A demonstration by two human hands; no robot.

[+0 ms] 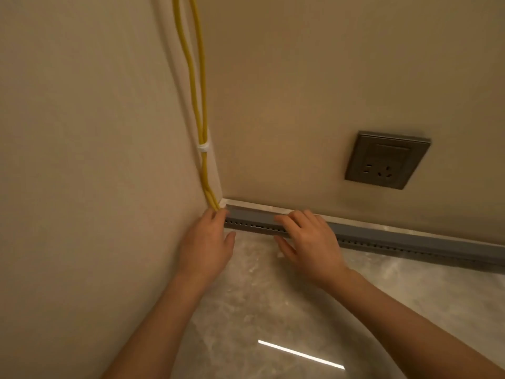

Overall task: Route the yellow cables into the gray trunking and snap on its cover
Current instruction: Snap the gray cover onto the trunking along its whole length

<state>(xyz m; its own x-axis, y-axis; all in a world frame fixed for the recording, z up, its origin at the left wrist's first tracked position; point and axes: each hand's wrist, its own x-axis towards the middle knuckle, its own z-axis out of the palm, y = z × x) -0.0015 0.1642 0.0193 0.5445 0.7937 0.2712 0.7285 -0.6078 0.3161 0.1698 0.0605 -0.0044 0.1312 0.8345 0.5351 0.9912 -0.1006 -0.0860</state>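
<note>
Beige painted walls meet in a corner above a glossy marble-patterned floor, and both hands I watch are low at this corner. My left hand reaches to the corner end of the long gray plastic trunking. Its fingers are nearly straight and their tips touch the place where the two yellow round cables come down. Its thumb stands apart on the floor side and holds nothing, so this hand is released and only touches. Directly above these fingertips the cables run up along the corner, and higher up a thin white tie binds them together. Their lower ends go out of sight behind the fingertips, so I cannot tell how far they lie inside the trunking. My right hand lies just beside the left one, further along the trunking. Its fingers are spread flat over the smooth top face, its thumb is stretched in front by the row of small holes, and it grasps nothing. Beyond this hand the trunking runs on along the wall foot under a pale skirting strip. Above and beyond the right hand a gray square wall socket sits on the wall.
</note>
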